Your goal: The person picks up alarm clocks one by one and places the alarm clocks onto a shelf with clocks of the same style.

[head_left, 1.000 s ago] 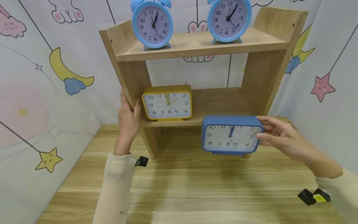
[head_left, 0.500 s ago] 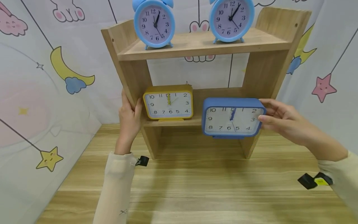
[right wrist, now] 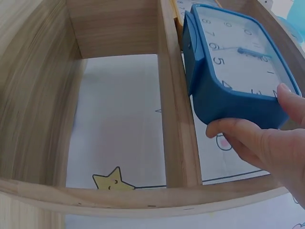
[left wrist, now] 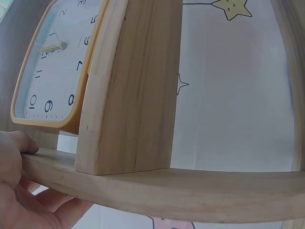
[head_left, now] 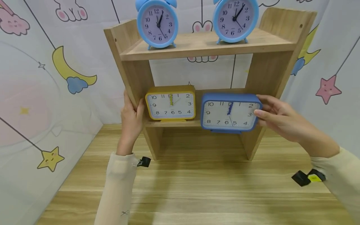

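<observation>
In the head view my right hand (head_left: 277, 117) grips the right end of a blue rectangular alarm clock (head_left: 230, 112), thumb on its face and fingers behind. The clock overlaps the front edge of the middle shelf (head_left: 219, 90), and the right wrist view shows its base close to that board. My left hand (head_left: 131, 117) holds the left side panel of the wooden shelf unit (left wrist: 138, 95), its thumb on the near side and fingers around the outside. Just beside that hand, a yellow rectangular alarm clock (head_left: 170, 103) stands upright on the middle shelf.
Two light-blue round alarm clocks, one at the left (head_left: 157, 25) and one at the right (head_left: 235, 19), stand on the top shelf. The unit rests on a wood-grain table (head_left: 197, 190). A patterned white cloth (head_left: 81, 47) hangs behind and at the sides.
My right hand has raised the blue clock from in front of the lower opening to the middle shelf's level, lately shifting slightly left. The left hand keeps its hold on the side panel.
</observation>
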Demonstrator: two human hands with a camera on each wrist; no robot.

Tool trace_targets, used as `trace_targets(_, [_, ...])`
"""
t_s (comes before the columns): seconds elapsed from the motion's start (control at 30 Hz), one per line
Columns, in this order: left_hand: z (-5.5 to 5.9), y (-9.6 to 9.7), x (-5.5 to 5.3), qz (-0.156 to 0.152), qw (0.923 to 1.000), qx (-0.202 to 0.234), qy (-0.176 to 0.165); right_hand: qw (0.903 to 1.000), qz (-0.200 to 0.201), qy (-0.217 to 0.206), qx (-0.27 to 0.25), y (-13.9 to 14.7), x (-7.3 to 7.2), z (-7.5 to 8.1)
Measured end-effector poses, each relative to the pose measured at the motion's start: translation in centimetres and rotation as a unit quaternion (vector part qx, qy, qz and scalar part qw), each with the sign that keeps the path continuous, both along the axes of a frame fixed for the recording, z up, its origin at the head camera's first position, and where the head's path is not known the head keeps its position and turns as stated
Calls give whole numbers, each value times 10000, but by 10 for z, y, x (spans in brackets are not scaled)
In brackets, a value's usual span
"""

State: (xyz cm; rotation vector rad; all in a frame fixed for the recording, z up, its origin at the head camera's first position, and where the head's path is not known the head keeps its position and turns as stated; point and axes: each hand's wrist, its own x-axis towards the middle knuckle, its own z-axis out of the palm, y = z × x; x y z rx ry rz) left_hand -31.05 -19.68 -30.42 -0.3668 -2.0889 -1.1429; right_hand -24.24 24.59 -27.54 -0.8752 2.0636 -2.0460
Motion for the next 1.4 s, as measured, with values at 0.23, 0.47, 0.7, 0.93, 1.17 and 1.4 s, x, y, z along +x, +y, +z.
trace_targets(0.23, [0, 0, -1, 41, 10000, 5, 27, 9996, 117, 205, -170, -7, -6, 6])
trace_targets(0.47, [-1, -1, 0, 67, 10000, 34, 20, 9994, -340, -44, -8, -13, -10, 12])
trace_targets(0.7, [-1, -1, 0, 93, 9999, 62, 30, 9962, -764, -370, 171, -21, -14, 18])
trace_targets(0.93, [-1, -1, 0, 125, 9999, 54, 13, 9928, -997, -623, 222, -27, -17, 19])
trace_targets(1.17, [0, -1, -1, 118, 9999, 40, 3, 9932, -981, -613, 89, -31, -22, 19])
trace_targets(1.4, [0, 1, 0, 77, 10000, 25, 40, 9936, -917, -656, 0, -33, -25, 18])
